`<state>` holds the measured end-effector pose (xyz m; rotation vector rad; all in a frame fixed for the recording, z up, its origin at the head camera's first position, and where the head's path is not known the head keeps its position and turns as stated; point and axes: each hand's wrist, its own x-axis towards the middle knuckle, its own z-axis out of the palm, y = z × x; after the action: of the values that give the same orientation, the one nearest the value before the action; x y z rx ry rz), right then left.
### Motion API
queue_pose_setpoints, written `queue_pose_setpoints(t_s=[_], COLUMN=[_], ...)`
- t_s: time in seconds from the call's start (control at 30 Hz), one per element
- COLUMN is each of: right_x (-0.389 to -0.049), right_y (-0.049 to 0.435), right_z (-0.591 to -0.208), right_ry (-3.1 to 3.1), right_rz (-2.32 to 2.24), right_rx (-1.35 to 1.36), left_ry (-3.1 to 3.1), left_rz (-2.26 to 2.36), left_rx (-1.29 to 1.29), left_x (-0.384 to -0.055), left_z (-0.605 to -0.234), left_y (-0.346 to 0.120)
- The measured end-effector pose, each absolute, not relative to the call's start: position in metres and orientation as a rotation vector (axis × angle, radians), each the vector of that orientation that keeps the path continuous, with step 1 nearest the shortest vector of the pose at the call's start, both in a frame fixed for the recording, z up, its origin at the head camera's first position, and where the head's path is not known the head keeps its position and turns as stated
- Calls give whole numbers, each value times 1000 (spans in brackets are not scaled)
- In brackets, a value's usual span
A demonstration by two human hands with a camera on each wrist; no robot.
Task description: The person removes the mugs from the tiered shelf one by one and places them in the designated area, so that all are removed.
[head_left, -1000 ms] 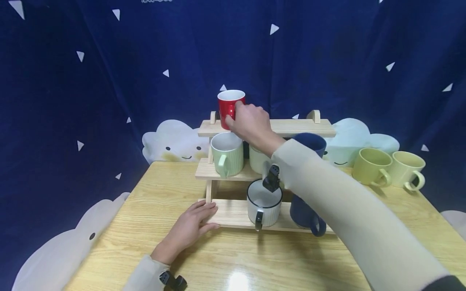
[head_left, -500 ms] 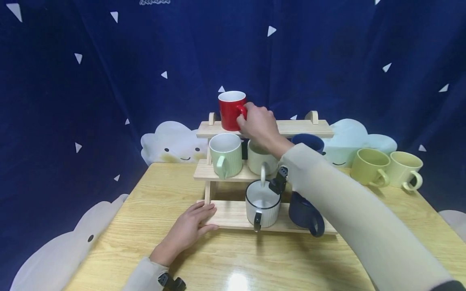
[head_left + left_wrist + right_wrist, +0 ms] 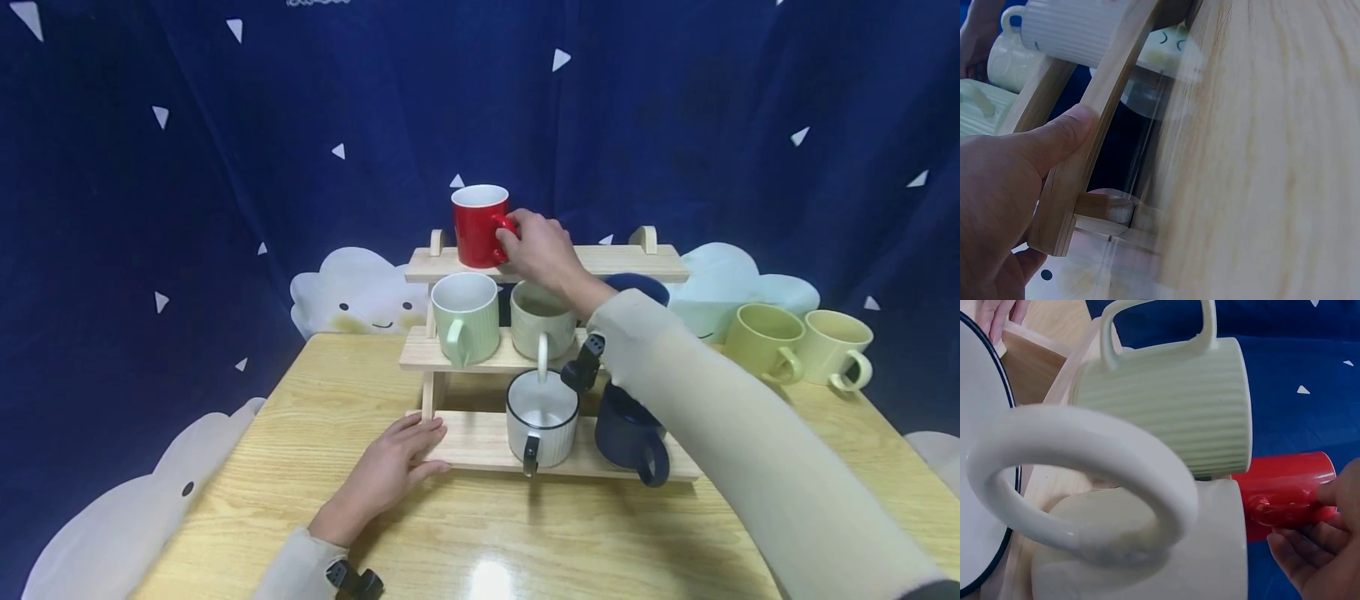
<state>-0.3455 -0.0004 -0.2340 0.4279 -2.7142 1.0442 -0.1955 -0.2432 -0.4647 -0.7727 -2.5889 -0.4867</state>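
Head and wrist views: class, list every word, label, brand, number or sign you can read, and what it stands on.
None can be read.
White squiggle on the navy curtain: perhaps lettering, cut off by the head view's top edge, unreadable.
Red mug: no readable text.
Three-tier wooden rack: no readable text.

Head cam: set back, facing forward and down, whole rack (image 3: 472, 437) in frame. Left wrist cam: canted, tight on the rack's end and tabletop (image 3: 1272, 156). Right wrist cam: rotated, right behind a white handle (image 3: 1097, 437), facing the curtain (image 3: 1310, 425). Head and right wrist share the red mug (image 3: 472, 237).
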Motion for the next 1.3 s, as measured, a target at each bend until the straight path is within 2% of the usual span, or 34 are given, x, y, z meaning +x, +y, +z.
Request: queue_pose_setpoints(t_s=[0.27,0.87,1.3], right_x=[-350,-354,-354], right_y=[13,36,59], right_z=[-230,-236,-221], right_ry=[-2708,-2561,-2542], right_rz=[1017,1352,1438], right_rx=[436,375,273], left_ry=[-2591,-2614,-2643], left_rz=[-488,-518,-520], left_rx=[-773,-752,-716], left_x=[-197,-195,-196], left_z=[-465,-465,-464], left_y=[-243,-243,-250])
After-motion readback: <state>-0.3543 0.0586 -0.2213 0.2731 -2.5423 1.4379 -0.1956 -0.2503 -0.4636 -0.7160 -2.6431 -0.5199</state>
